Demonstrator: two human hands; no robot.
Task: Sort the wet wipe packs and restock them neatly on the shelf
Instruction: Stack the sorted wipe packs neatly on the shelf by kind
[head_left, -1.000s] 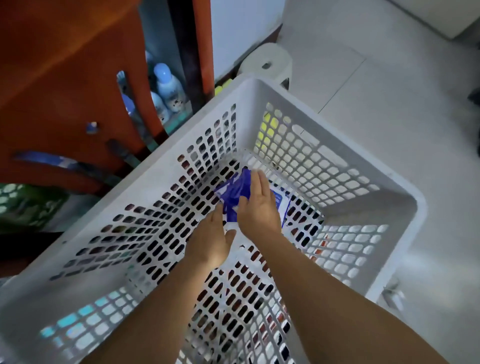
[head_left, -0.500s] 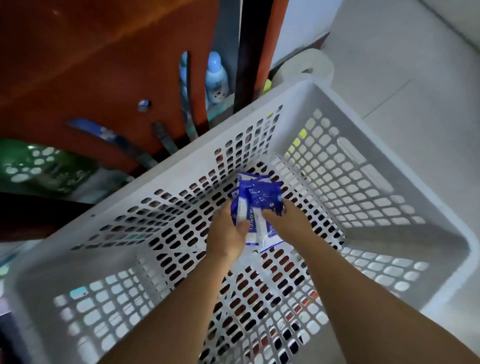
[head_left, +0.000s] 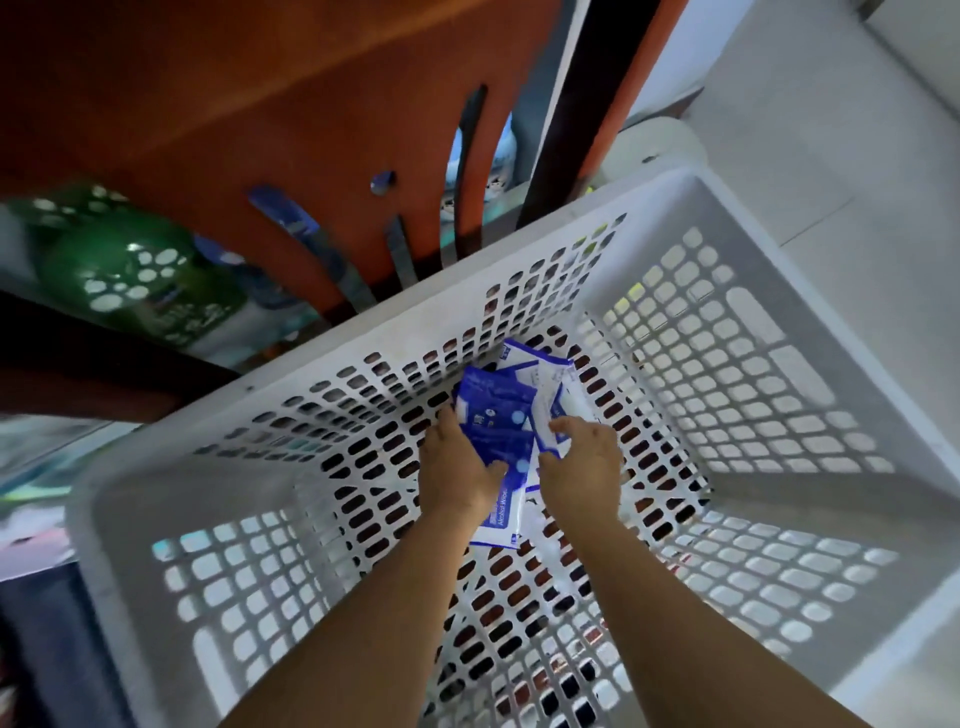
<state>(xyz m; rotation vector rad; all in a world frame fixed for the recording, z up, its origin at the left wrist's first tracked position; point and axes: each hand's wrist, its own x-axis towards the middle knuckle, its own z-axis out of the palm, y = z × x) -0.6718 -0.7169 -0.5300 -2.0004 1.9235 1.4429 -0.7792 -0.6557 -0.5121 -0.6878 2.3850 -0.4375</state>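
The packs (head_left: 506, 415) are between my two hands, deep inside the basket (head_left: 810, 291), near its far wall. They are blue and white, flat, and they overlap each other; I cannot count them exactly. The dark blue pack (head_left: 491, 418) lies on top at the left, and a white one sticks out behind it at the far right. One more white pack (head_left: 501, 514) with blue print reaches toward me, below my left wrist.

The basket is white plastic with many holes in the walls and the floor. I see only the packs in it. Its far rim is just beside an orange shelf panel (head_left: 291, 104). To the left of it, under the panel, lies something green (head_left: 130, 270) with white spots, blurred. Behind the slots of the panel I see a bottle (head_left: 501, 156), only partly.

My left hand (head_left: 457, 467) grips the left edge of the bundle, the thumb lies over the blue pack and the fingers go under it. My right hand (head_left: 584, 462) holds the right edge, the fingers are curled around the white pack there. Both forearms reach down into the basket from the near side.
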